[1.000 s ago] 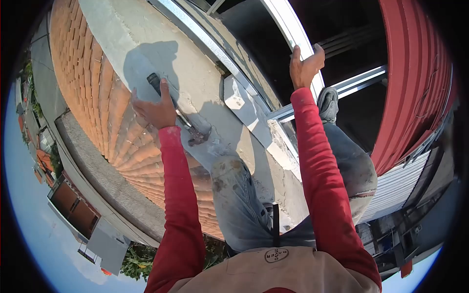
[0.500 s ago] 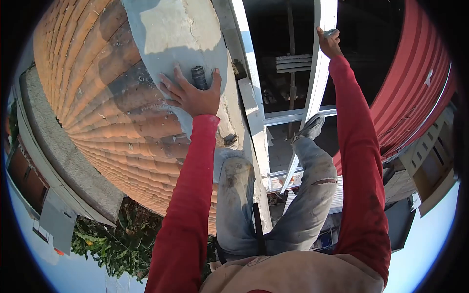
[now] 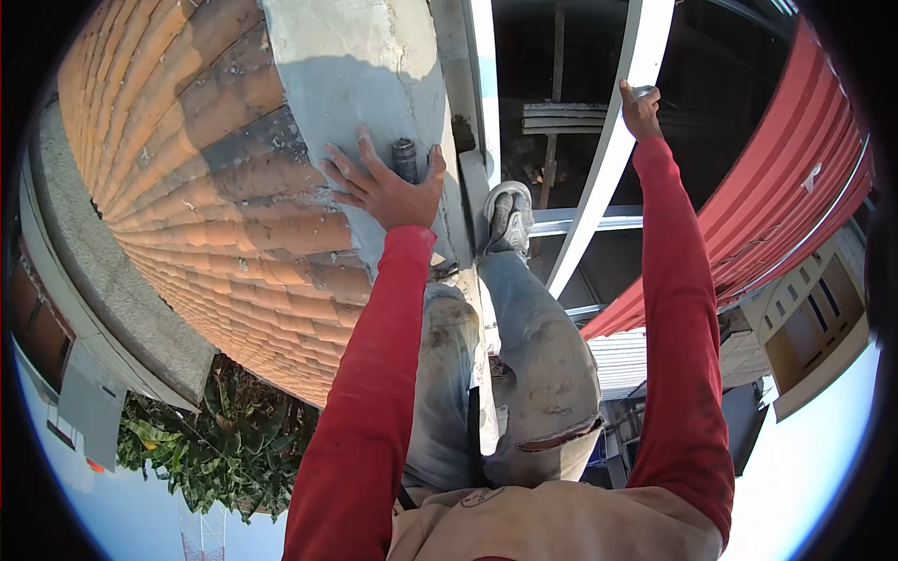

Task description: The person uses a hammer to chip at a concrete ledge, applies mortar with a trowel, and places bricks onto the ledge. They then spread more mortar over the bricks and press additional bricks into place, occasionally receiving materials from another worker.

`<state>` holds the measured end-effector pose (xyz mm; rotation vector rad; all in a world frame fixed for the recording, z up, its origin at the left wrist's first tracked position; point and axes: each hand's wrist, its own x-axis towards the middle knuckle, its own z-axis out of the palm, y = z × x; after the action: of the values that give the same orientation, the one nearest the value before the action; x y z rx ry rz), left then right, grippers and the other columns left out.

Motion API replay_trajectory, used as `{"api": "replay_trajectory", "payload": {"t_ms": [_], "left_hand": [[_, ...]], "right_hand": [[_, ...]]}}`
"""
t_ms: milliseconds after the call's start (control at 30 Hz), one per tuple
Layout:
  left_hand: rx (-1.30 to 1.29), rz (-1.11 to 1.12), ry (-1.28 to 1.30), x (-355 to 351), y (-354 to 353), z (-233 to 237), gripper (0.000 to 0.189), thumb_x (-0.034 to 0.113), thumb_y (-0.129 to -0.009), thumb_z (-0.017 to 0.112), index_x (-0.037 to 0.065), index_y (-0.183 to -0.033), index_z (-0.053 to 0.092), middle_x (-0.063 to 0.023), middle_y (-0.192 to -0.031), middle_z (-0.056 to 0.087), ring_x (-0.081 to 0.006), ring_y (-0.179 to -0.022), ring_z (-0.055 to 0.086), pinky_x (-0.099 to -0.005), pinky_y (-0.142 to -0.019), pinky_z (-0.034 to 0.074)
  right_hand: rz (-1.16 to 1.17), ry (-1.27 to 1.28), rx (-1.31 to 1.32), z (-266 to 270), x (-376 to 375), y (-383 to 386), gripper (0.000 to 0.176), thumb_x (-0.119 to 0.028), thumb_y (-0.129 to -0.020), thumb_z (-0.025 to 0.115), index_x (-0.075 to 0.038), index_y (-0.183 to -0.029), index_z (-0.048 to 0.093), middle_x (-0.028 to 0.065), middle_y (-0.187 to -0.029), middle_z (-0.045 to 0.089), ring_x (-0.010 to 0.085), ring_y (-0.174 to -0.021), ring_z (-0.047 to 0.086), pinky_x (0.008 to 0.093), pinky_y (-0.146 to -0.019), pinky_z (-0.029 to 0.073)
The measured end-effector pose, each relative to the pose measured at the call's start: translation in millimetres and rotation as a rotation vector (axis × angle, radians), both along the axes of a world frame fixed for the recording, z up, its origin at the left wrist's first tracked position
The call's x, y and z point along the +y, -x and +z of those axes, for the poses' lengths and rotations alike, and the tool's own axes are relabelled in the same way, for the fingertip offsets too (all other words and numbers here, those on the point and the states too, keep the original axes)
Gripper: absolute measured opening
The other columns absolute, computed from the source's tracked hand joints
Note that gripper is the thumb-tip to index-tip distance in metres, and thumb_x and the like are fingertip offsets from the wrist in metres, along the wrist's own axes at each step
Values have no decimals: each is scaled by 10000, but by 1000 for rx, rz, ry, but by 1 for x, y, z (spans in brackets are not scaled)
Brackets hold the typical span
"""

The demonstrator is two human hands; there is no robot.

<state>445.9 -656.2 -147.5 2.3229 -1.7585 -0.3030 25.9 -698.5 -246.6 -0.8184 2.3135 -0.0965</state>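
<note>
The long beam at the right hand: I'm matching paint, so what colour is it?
The beam looks white, best seen in the head view.

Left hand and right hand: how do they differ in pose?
The left hand spreads its fingers wide; the right hand curls its fingers. The left hand is over the grey ledge, a black handle beside its thumb; the right hand grasps the white beam. Both are bare and extend from red sleeves.

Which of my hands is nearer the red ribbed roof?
Your right hand. It's at the white beam, across a dark opening from the red roof. Your left hand is farther off, spread over the grey concrete.
</note>
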Motion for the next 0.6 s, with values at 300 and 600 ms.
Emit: {"api": "replay_trajectory", "payload": {"t_ms": [300, 600], "left_hand": [[20, 1, -6, -5, 2, 0, 1043, 575, -673, 791, 129, -1480, 302, -260, -1547, 159, -510, -1446, 77, -768, -1055, 116], [23, 9, -37, -3, 0, 3, 1050, 573, -678, 779, 140, -1491, 276, -267, -1552, 141, -516, -1446, 64, -763, -1060, 113]], "right_hand": [[4, -26, 24, 10, -5, -1, 975, -643, -902, 532, 91, -1408, 138, 424, -1387, 295, 534, -1285, 393, 523, -1056, 371], [39, -74, 77, 6, -9, 3, 991, -681, -881, 522, 101, -1393, 193, 415, -1383, 348, 538, -1273, 424, 556, -1056, 368]]}}
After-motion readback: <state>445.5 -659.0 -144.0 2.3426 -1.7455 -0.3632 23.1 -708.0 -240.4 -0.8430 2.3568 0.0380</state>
